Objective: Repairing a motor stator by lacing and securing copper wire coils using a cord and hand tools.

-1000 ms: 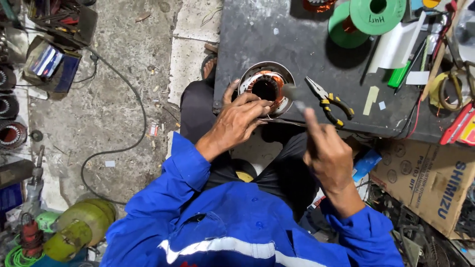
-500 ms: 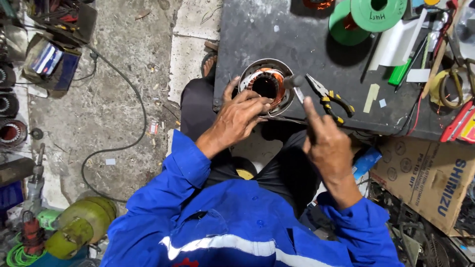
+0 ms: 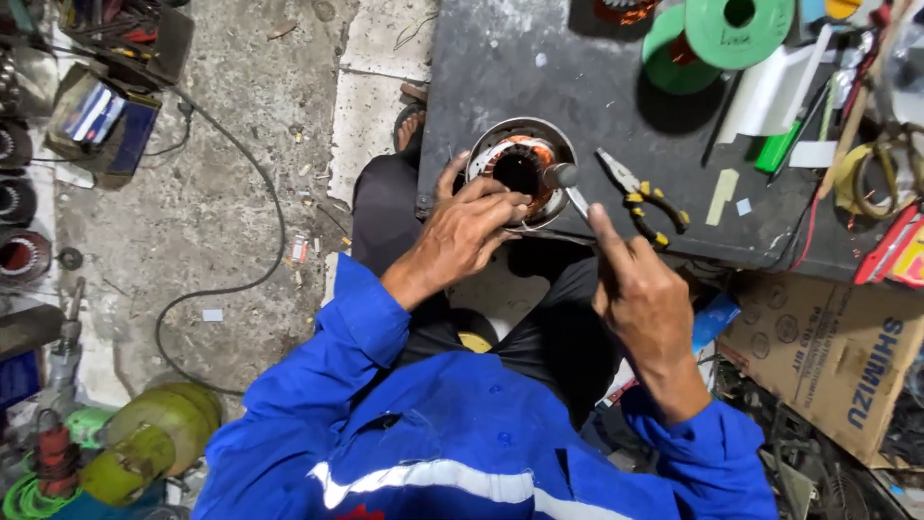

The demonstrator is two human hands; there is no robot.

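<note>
Copper-wound stator (image 3: 521,169) at table (image 3: 539,58) edge | left hand (image 3: 465,231) grips rim | right hand (image 3: 643,294) pinches hammer (image 3: 570,188)

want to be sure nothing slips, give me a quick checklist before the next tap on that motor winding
1. Left hand steadying the round motor core: ok, fingers rest on its rim.
2. Right hand gripping the small hammer: ok.
3. Hammer head over the copper winding, not the left fingers: cannot tell, they sit very close.
4. Core fully on the dark table: not ok, it sits at the front edge.
5. Pliers out of the swing path: not ok, they lie just beside the hammer.
</note>
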